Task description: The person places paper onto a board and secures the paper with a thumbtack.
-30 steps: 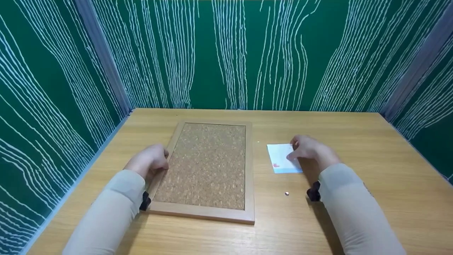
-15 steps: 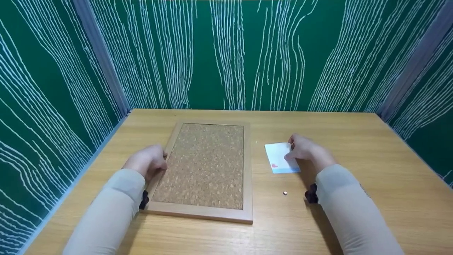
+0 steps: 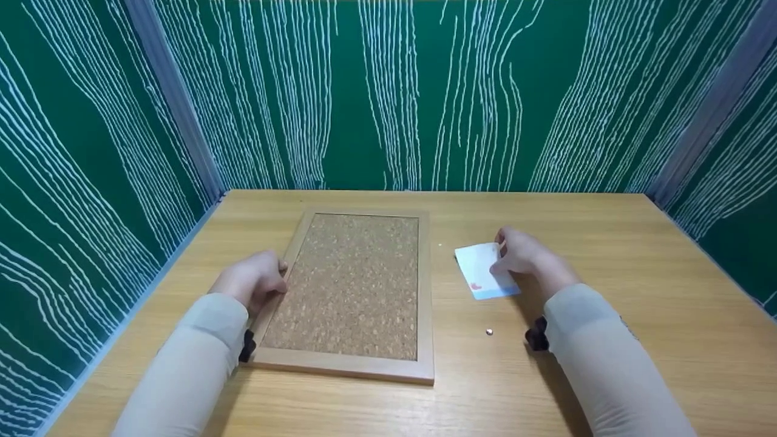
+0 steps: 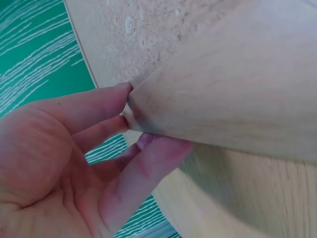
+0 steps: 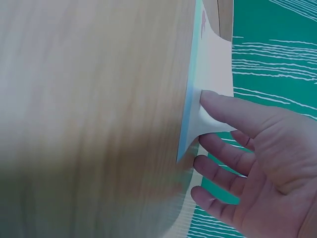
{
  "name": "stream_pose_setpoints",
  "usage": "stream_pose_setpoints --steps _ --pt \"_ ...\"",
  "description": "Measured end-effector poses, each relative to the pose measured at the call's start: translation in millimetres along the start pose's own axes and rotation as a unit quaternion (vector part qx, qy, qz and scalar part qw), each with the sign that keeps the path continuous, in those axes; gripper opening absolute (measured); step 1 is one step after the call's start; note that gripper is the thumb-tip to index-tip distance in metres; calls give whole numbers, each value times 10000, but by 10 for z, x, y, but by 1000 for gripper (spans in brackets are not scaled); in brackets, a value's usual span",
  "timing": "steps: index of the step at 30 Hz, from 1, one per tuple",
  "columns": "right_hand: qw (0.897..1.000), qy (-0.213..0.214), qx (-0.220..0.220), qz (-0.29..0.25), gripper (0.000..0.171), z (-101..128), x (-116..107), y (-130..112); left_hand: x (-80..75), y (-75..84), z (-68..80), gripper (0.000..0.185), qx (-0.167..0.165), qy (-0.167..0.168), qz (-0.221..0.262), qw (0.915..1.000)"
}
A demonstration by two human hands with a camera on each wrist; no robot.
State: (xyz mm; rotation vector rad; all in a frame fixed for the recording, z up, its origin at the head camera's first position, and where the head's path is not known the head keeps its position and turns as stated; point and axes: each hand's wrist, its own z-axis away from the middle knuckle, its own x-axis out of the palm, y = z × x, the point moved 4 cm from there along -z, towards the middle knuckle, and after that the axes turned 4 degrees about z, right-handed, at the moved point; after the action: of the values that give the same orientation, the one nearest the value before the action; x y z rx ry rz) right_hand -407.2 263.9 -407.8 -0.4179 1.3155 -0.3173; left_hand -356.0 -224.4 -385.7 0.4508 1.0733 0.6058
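A wood-framed cork board [image 3: 352, 285] lies on the table to the left of centre. My left hand [image 3: 252, 279] grips its left frame edge [image 4: 218, 94], thumb on top and fingers at the outer side, as the left wrist view shows. To the right of the board, my right hand [image 3: 525, 258] pinches the right edge of a white sheet of notepaper [image 3: 479, 270] between thumb and index finger. The paper has a blue strip along its near edge and a small red print at one corner. In the right wrist view it bends at the pinch, the other fingers spread loosely.
On the table [image 3: 583, 230], a small shiny round piece [image 3: 489, 332] lies nearer me than the paper. A tiny white speck [image 3: 440, 244] lies beside the board's right edge. Green walls [image 3: 352, 91] with white line patterns close off the back and both sides.
The paper has turned slightly and its pinched side has lifted a little with my right hand. My left hand keeps its grip on the board frame.
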Motion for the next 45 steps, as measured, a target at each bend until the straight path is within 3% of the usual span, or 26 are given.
stream_pose_setpoints --steps 9,16,18,23,26,33,45 --pt "9998 172 -81 36 59 13 -33 4 -15 3 -8 57 52 -9 -199 9998" --pt "9980 245 -347 -471 46 78 -129 -29 0 -4 -7 49 83 -12 -277 9996" --pt "9969 236 -383 -645 44 97 -165 -38 -1 -15 0 50 26 -24 -185 9998" --pt "9914 163 -540 -1185 40 132 -227 -55 0 -9 6 61 234 -70 -450 9987" --pt "9878 175 -664 -1397 35 163 -269 -69 -1 -1 17 58 269 -61 -479 9985" --pt "9746 355 -1014 -1964 35 247 -404 -117 17 -31 36 54 -47 -50 203 9998" --pt "9405 653 -1169 -3122 32 386 -625 -197 -5 -35 39 55 -9 -55 -97 9999"
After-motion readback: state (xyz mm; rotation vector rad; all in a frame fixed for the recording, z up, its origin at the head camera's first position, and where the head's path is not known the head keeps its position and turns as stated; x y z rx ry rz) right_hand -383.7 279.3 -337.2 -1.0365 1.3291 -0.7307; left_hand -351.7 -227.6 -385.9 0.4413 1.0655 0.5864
